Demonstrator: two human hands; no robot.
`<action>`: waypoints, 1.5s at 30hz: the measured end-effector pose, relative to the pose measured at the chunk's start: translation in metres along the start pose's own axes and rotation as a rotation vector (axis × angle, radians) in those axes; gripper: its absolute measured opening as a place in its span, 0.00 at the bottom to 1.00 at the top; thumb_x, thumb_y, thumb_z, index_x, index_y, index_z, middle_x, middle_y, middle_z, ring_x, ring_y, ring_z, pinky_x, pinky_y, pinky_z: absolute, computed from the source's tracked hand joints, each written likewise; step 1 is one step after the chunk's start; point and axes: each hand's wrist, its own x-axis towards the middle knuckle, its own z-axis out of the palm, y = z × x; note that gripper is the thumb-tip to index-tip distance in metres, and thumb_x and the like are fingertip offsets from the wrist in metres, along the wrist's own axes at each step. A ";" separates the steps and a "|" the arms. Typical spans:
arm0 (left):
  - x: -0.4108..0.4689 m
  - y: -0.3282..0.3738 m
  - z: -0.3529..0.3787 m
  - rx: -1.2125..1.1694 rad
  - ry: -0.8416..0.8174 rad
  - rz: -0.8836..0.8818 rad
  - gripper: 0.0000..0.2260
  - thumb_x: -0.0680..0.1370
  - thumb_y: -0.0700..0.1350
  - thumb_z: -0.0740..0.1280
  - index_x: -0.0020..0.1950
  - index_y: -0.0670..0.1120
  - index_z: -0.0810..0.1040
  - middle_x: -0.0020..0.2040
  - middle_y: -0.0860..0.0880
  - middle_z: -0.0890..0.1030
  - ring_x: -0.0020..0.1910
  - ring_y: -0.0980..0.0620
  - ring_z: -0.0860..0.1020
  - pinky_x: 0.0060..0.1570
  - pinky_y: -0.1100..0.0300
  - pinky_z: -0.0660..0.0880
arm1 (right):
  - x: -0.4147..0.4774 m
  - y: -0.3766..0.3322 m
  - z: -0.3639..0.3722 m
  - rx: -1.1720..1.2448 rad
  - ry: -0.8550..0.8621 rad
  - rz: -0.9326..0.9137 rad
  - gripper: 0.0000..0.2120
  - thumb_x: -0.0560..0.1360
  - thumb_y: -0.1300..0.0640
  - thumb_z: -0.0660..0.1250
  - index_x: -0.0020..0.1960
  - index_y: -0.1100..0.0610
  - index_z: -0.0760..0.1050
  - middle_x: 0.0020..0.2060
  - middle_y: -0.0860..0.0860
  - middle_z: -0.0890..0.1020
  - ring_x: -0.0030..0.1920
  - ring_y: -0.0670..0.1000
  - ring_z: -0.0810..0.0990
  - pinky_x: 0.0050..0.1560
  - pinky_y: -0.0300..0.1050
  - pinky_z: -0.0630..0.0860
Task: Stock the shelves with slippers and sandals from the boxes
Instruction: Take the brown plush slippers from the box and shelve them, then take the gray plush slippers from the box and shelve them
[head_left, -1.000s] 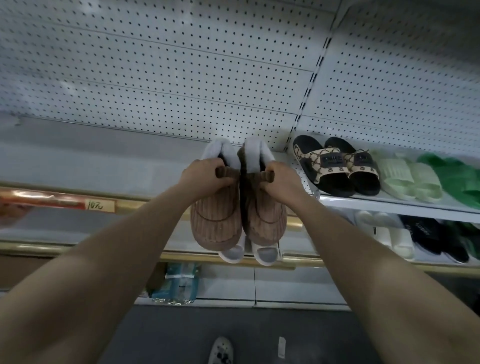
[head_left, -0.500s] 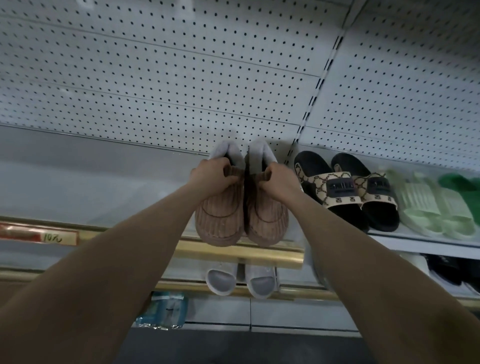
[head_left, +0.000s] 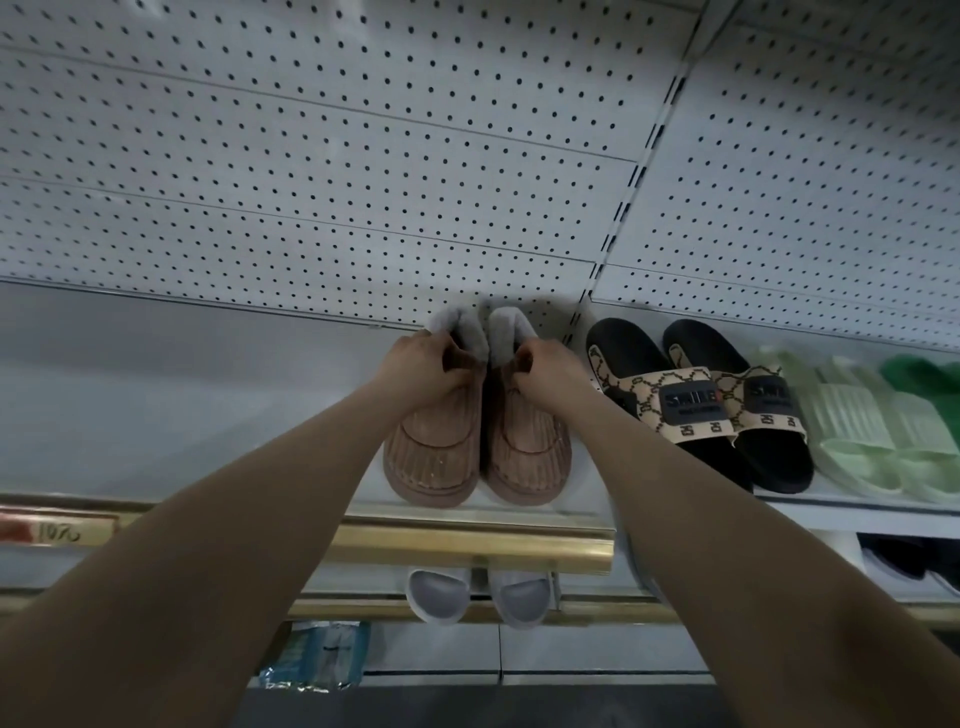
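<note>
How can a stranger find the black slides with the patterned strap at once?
Find the slotted upright in the white pegboard wall; the shelf to its right holds a row of pairs. The black slides come first there, between the brown slippers and the pale green slides. Only they have black soles and a beige patterned strap with a dark label.

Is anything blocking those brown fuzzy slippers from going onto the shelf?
Nothing visible does. The brown slippers, one gripped by the left hand and one by the right hand, seem to sit on the shelf now. The black sandals lie to their right, apart.
</note>
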 end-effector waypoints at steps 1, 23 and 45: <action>0.001 0.000 0.000 -0.002 0.001 0.003 0.27 0.74 0.60 0.65 0.70 0.52 0.69 0.54 0.45 0.81 0.51 0.42 0.79 0.46 0.57 0.72 | 0.001 0.000 0.000 -0.026 -0.019 -0.006 0.07 0.74 0.57 0.66 0.51 0.57 0.76 0.48 0.57 0.80 0.49 0.58 0.79 0.41 0.44 0.69; -0.030 0.020 -0.016 -0.036 0.098 0.134 0.14 0.74 0.47 0.65 0.60 0.50 0.78 0.56 0.42 0.77 0.55 0.39 0.75 0.50 0.51 0.74 | -0.041 -0.012 0.010 -0.088 0.268 0.002 0.10 0.76 0.56 0.64 0.56 0.57 0.75 0.49 0.58 0.78 0.48 0.60 0.78 0.41 0.45 0.70; -0.158 0.157 -0.010 -0.302 -0.166 0.688 0.17 0.76 0.48 0.70 0.65 0.52 0.75 0.60 0.52 0.78 0.58 0.52 0.76 0.51 0.59 0.72 | -0.300 0.020 -0.028 -0.082 0.424 0.461 0.17 0.75 0.59 0.68 0.62 0.51 0.72 0.58 0.52 0.75 0.55 0.55 0.76 0.48 0.49 0.75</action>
